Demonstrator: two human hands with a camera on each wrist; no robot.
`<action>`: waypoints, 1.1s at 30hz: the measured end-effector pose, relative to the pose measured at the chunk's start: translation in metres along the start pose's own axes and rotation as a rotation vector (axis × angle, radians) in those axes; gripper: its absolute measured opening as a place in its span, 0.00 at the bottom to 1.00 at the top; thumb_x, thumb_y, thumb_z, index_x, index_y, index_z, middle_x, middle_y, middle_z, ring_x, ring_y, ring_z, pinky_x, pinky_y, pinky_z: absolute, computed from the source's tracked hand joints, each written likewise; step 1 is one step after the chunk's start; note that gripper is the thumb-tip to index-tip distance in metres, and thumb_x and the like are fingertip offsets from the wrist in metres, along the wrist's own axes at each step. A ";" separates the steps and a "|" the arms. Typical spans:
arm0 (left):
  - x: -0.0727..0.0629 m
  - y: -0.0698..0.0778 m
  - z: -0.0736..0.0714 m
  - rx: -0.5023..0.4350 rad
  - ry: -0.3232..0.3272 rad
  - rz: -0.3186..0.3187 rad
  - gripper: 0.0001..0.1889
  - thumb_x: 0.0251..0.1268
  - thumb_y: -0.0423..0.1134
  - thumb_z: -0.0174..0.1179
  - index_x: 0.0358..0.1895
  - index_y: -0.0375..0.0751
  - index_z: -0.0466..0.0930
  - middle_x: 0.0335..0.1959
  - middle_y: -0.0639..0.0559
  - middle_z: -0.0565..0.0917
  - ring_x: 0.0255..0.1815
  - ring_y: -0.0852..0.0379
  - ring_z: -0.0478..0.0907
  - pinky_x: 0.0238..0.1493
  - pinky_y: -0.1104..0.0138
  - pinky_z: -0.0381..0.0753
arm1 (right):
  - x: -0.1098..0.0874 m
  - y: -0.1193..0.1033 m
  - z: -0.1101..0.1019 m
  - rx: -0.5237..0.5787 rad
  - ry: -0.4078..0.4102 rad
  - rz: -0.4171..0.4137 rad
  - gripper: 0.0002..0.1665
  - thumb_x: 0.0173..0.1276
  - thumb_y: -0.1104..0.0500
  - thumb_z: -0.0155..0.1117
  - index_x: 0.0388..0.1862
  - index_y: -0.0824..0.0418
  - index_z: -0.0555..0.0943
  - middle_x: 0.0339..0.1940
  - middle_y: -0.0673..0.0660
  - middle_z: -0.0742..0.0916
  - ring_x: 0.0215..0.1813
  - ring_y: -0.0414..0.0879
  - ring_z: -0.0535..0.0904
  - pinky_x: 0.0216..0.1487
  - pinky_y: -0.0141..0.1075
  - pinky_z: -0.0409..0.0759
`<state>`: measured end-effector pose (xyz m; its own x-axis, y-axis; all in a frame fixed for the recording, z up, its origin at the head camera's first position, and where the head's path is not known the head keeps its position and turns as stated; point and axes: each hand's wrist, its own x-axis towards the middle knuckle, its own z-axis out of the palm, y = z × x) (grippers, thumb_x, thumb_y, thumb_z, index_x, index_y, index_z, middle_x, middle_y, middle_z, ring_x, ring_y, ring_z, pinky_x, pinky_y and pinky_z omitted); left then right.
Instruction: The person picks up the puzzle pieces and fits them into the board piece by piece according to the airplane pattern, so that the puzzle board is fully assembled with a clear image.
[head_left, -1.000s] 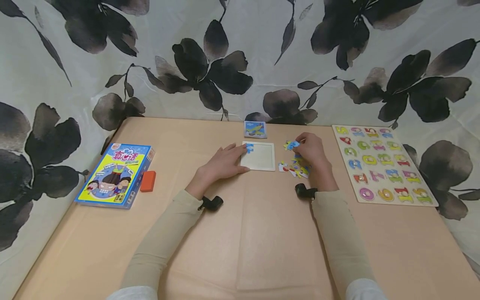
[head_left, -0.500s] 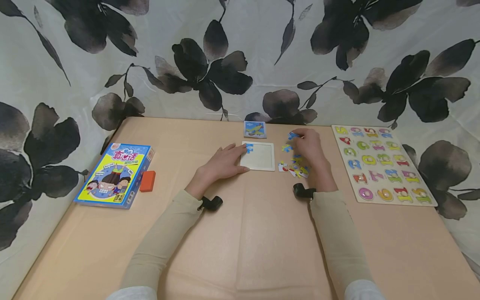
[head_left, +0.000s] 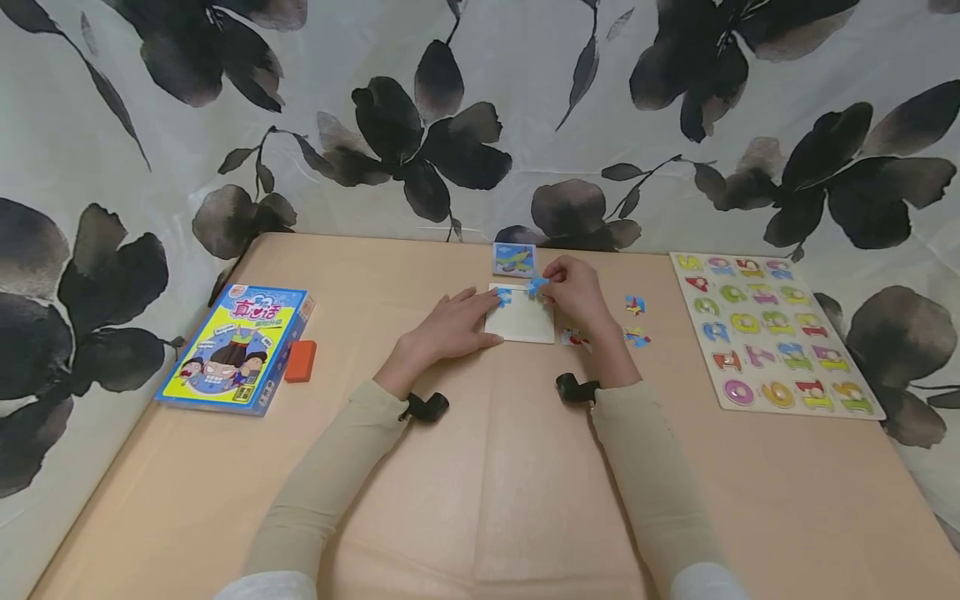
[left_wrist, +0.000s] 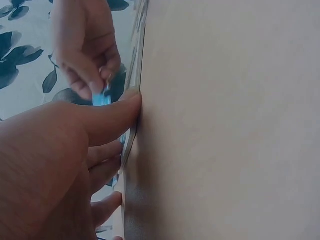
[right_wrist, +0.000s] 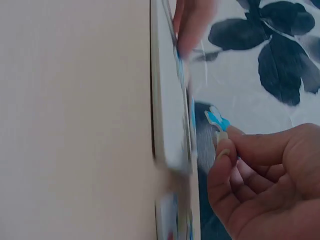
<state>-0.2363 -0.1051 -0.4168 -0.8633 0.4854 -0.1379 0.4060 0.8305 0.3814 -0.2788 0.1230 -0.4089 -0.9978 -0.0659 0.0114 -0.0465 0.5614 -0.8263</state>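
Observation:
A white puzzle tray (head_left: 528,323) lies on the table, with a blue jigsaw piece (head_left: 504,296) in its upper left corner. My left hand (head_left: 453,329) rests along the tray's left side, fingers extended; in the left wrist view its thumb (left_wrist: 117,115) touches the tray's edge. Between thumb and fingertips, my right hand (head_left: 579,292) pinches another blue jigsaw piece (right_wrist: 217,119) over the tray's upper right corner. The right wrist view shows that piece raised off the tray. Loose jigsaw pieces (head_left: 637,337) lie right of the tray, some hidden by the right hand and forearm.
Behind the tray is a small picture card (head_left: 514,259). A blue and yellow box (head_left: 232,350) and an orange block (head_left: 300,361) are on the left. A large sticker-like board (head_left: 776,333) lies at the right, and a floral cloth (head_left: 420,133) hangs behind the table.
My right hand has picked up a blue jigsaw piece behind the loose pile and carried it left over the tray. The left hand stays at the tray. The head view has shifted slightly.

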 end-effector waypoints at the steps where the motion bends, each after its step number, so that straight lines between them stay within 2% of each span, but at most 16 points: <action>1: 0.001 0.000 0.000 0.001 0.002 0.000 0.40 0.68 0.60 0.58 0.79 0.50 0.57 0.80 0.53 0.59 0.82 0.43 0.50 0.77 0.38 0.47 | 0.001 -0.002 0.003 0.005 0.002 0.002 0.10 0.65 0.67 0.65 0.44 0.69 0.80 0.30 0.58 0.79 0.28 0.49 0.79 0.29 0.27 0.78; 5: 0.003 0.000 0.001 0.004 0.011 0.009 0.40 0.68 0.60 0.58 0.78 0.50 0.57 0.80 0.53 0.59 0.82 0.43 0.50 0.77 0.37 0.47 | 0.003 -0.010 0.015 0.010 -0.017 0.020 0.09 0.65 0.67 0.65 0.43 0.69 0.82 0.28 0.57 0.80 0.26 0.46 0.80 0.26 0.28 0.77; 9: 0.002 -0.001 0.003 -0.008 0.015 0.021 0.40 0.68 0.61 0.58 0.78 0.50 0.57 0.80 0.54 0.59 0.82 0.44 0.49 0.77 0.37 0.46 | 0.002 -0.014 0.023 -0.046 -0.022 0.056 0.07 0.65 0.65 0.66 0.41 0.67 0.82 0.28 0.57 0.80 0.25 0.45 0.77 0.26 0.29 0.74; 13: 0.000 -0.001 0.006 -0.003 0.016 0.019 0.39 0.68 0.61 0.58 0.78 0.50 0.58 0.80 0.54 0.59 0.83 0.44 0.49 0.77 0.36 0.47 | 0.001 -0.016 0.028 -0.104 -0.032 0.081 0.05 0.65 0.65 0.66 0.39 0.65 0.82 0.29 0.58 0.80 0.26 0.45 0.75 0.27 0.31 0.72; 22: -0.007 -0.002 0.008 0.003 0.003 0.019 0.40 0.69 0.60 0.57 0.79 0.50 0.57 0.80 0.55 0.59 0.83 0.44 0.49 0.77 0.36 0.47 | 0.003 -0.013 0.034 -0.135 -0.077 0.135 0.05 0.65 0.64 0.67 0.38 0.65 0.81 0.31 0.59 0.82 0.28 0.46 0.76 0.29 0.32 0.73; 33: -0.002 -0.002 0.003 0.007 0.024 0.025 0.39 0.69 0.59 0.58 0.78 0.49 0.58 0.80 0.53 0.59 0.82 0.43 0.50 0.76 0.35 0.48 | 0.011 -0.013 0.034 -0.199 -0.059 0.105 0.05 0.64 0.64 0.67 0.34 0.65 0.80 0.32 0.59 0.81 0.33 0.49 0.75 0.30 0.34 0.71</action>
<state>-0.2347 -0.1070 -0.4206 -0.8597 0.4995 -0.1067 0.4296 0.8202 0.3778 -0.2876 0.0872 -0.4168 -0.9934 -0.0434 -0.1065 0.0431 0.7187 -0.6940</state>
